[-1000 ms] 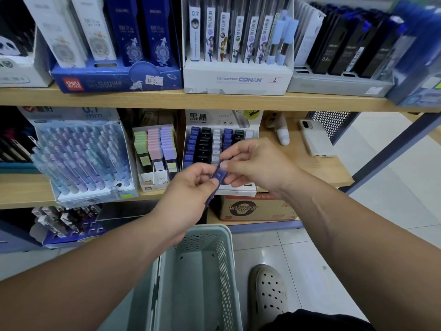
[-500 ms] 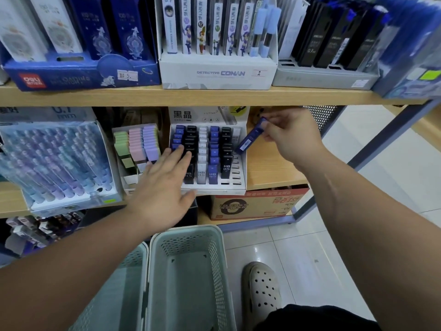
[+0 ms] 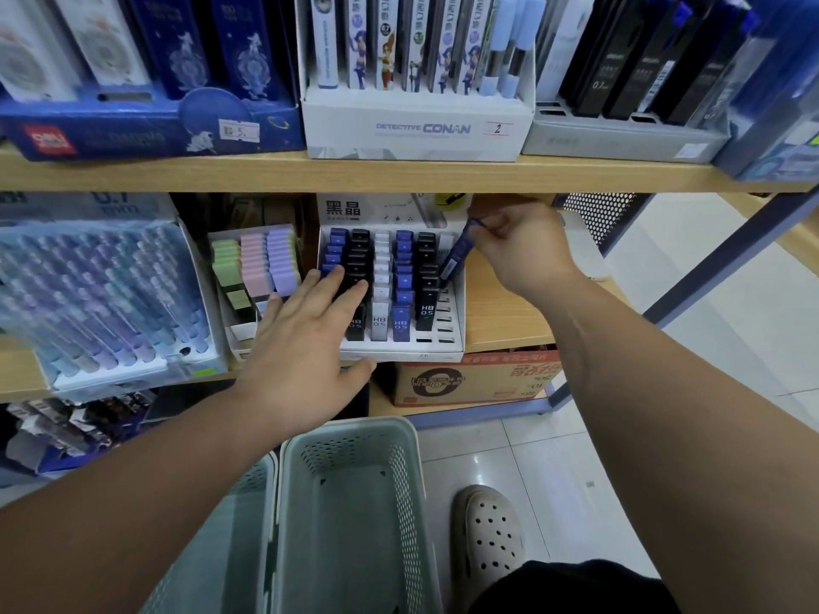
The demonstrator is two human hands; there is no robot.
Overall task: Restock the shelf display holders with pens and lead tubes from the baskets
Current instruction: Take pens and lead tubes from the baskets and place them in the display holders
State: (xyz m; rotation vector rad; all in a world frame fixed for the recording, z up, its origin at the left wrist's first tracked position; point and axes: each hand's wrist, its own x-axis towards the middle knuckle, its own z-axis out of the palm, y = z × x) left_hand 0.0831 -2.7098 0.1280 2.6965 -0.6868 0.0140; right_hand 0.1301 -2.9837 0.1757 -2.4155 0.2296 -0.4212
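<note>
The white display holder (image 3: 399,353) stands on the middle wooden shelf (image 3: 501,312), just above the centre of the view toward twelve o'clock, its columns filled with blue, black and white lead tubes marked HB 0.5. The left hand (image 3: 306,347) lies flat over the holder's left side, at its nine o'clock, fingers straight and spread across the blue and black columns, thumb at the front lip. The right hand (image 3: 523,245) is at the holder's two o'clock corner and pinches the top end of a blue lead tube (image 3: 456,254) between thumb and fingertips. The tube is tilted, its lower end pointing to seven o'clock and reaching the rightmost column, just behind that column's open slots; whether it has entered a slot I cannot tell. The two hands are well apart. At nine o'clock of the holder sits a box of pastel erasers (image 3: 261,268), and beyond it a tray of pens (image 3: 111,294). Two pale green perforated baskets (image 3: 412,480) stand side by side at six o'clock, a white clog (image 3: 487,534) at their three o'clock.
</note>
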